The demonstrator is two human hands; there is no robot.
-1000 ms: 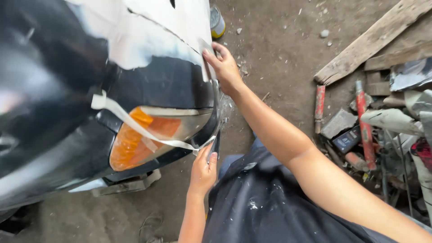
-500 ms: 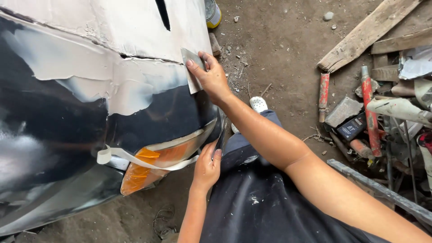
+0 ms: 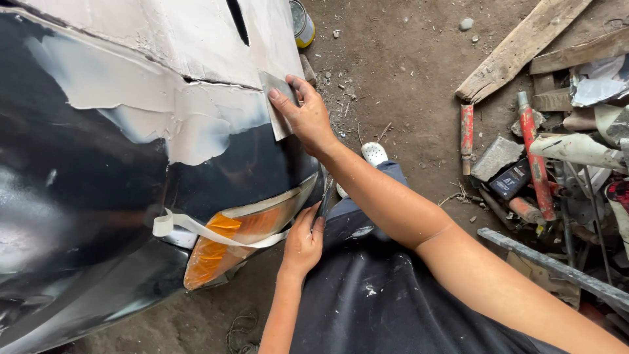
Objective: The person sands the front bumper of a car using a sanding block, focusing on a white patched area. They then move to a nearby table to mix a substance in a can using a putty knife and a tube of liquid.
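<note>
My right hand (image 3: 305, 117) presses a thin grey spreader blade (image 3: 276, 110) flat against the black car body panel (image 3: 92, 196), at the edge of a patch of pale body filler (image 3: 170, 105). My left hand (image 3: 303, 241) rests against the panel's lower edge beside the orange headlamp (image 3: 226, 246), fingers closed on a dark thin tool (image 3: 324, 198). A strip of pale masking tape (image 3: 196, 229) crosses the lamp.
A small tin can (image 3: 301, 23) stands on the dirt floor above the panel. Wooden planks (image 3: 524, 46), red shock absorbers (image 3: 536, 157), a metal bar (image 3: 557, 265) and scrap lie heaped at the right. A white shoe (image 3: 375, 154) shows below my right wrist.
The view has shifted, so the panel sits higher and further left. My right hand has slid the spreader along the filler edge. My left hand stays at the headlamp corner.
</note>
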